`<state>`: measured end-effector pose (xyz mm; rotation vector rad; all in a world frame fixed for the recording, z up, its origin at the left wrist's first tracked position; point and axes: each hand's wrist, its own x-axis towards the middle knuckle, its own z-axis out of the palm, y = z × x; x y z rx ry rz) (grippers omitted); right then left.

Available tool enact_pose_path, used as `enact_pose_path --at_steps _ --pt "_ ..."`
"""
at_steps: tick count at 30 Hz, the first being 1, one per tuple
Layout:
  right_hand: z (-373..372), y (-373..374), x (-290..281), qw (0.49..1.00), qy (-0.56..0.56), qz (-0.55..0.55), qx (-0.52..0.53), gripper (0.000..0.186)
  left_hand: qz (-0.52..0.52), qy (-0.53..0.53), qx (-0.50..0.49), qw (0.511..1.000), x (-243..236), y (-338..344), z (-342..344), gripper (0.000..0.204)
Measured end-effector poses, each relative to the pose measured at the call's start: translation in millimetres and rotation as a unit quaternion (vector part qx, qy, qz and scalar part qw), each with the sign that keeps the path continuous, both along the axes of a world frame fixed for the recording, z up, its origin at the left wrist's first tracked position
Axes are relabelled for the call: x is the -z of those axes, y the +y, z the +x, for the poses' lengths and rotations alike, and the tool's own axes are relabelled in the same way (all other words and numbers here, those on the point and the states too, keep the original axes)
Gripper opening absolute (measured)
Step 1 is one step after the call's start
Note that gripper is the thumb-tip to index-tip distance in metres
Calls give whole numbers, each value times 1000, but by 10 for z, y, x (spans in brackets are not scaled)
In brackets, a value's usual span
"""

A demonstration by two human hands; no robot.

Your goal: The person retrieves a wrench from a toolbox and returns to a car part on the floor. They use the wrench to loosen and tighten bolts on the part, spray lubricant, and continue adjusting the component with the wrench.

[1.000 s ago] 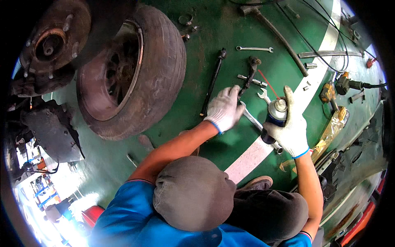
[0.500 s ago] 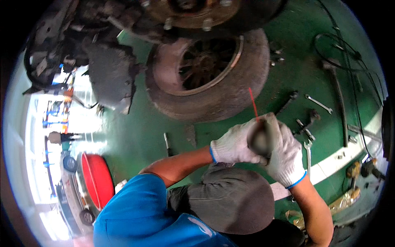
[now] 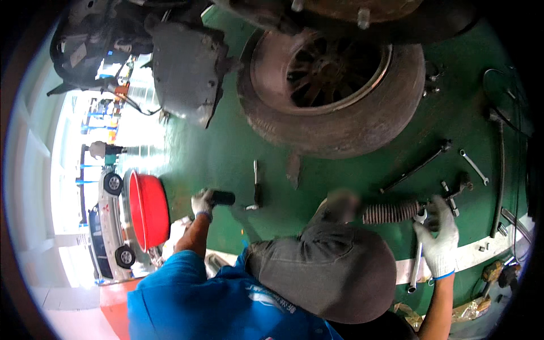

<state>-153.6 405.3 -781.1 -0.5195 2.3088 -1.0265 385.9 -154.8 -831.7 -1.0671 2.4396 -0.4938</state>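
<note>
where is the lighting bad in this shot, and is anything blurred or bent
Head view: the far left is blown out, with glare on the floor there; also head view, the wheel has dark gaps between its spokes, a soft blurred patch sits just left of the ribbed boot, and the white line bends.

Plenty of room through the middle of the frame: a lane of bare green floor (image 3: 340, 177) ran between the big dusty dark rubber tyre (image 3: 334, 131) above and the grey ribbed bellows (image 3: 391, 213) below! Leftward, a slim silver-and-black hand tool (image 3: 258, 194) broke the stretch, and the round red plastic tub (image 3: 152, 211) walled off far left. Right of centre, a long dark metal bar (image 3: 412, 168) slanted across; lower right, a silver wrench (image 3: 416, 266) crowded the white-gloved right hand (image 3: 441, 238).
</note>
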Motion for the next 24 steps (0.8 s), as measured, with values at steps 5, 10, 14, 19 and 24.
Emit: enact_pose_path --at_steps 5,10,14,19,24 --pt "65 -72 44 997 -40 39 -58 67 53 156 -287 944 478 103 754 65" --pt "-65 351 218 994 50 56 -84 64 109 36 -211 971 288 54 46 70" --pt "-281 415 340 976 35 188 -103 60 233 512 -683 465 832 126 723 72" --pt "-309 959 481 974 5 228 8 57 198 366 -709 570 412 93 754 64" --pt "-18 1522 854 945 -37 312 92 55 333 39 -378 863 682 516 -769 58"
